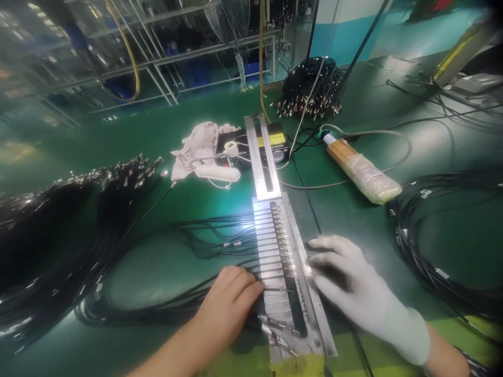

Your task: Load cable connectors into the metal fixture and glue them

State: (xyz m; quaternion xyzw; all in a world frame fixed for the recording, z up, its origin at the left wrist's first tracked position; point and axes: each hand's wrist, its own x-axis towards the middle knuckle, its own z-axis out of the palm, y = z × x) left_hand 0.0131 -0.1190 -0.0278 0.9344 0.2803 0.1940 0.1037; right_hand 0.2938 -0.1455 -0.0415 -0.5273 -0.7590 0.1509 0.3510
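Observation:
A metal slotted fixture (268, 256) lies lengthwise before me, with several thin black cables (243, 238) set across its slots and their tipped ends lined up along the dark channel. My left hand (231, 293), bare, is closed at the fixture's left edge; a black cable (277, 289) runs out from its fingertips across the slots. Loose cable ends (277, 324) lie slanted over the near part of the fixture. On the other side, my right hand (353, 285) wears a white glove. Its fingers are apart and curved, with the tips at the fixture's right rail.
A large cable bundle (106, 209) lies left, another pile (312, 86) at the back, and coiled cables (416, 251) right. Behind the fixture are a metal slotted plate (261, 157), a black control box (279, 139), a cloth glove (200, 144) and a plastic-wrapped tool (361, 170).

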